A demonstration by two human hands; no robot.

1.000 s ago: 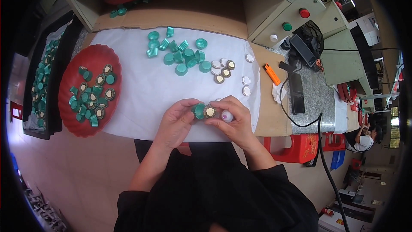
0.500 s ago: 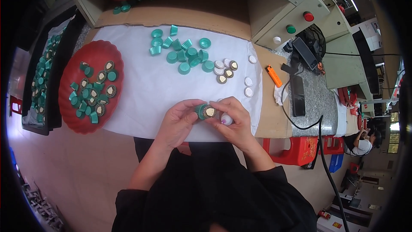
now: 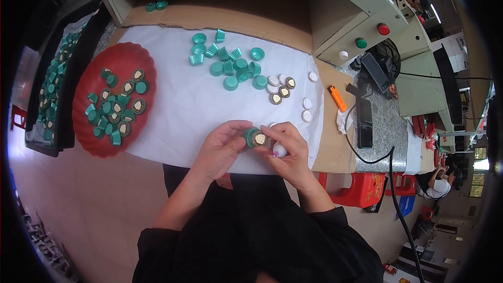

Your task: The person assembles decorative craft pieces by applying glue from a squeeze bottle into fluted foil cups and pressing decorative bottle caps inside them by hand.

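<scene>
Close to the front edge of the white sheet [image 3: 173, 105], my two hands meet. My left hand [image 3: 222, 149] is closed on a green pleated cup [image 3: 248, 137]. Against the cup's mouth is a round brown-rimmed piece [image 3: 260, 139] with a cream centre, partly in the cup; the fingertips of my right hand [image 3: 294, 154] pinch it. That hand also has a small white bottle [image 3: 280, 149] with a purple tip tucked in its palm. Farther off lie several loose green cups [image 3: 241, 64]. Brown-rimmed pieces [image 3: 284, 92] and white round discs [image 3: 307, 104] lie to their right.
A red scalloped tray [image 3: 94, 147] of cups and brown-rimmed pieces stands left, beside a black crate [image 3: 65, 144]. Rightward are an orange cutter [image 3: 338, 98], a black phone-like slab [image 3: 364, 123] and a cable [image 3: 392, 178]. Red stools [image 3: 361, 188] stand below; other people sit far right.
The whole scene has shifted slightly in the view. My hands stay together, and the brown-rimmed piece has turned a little against the green cup.
</scene>
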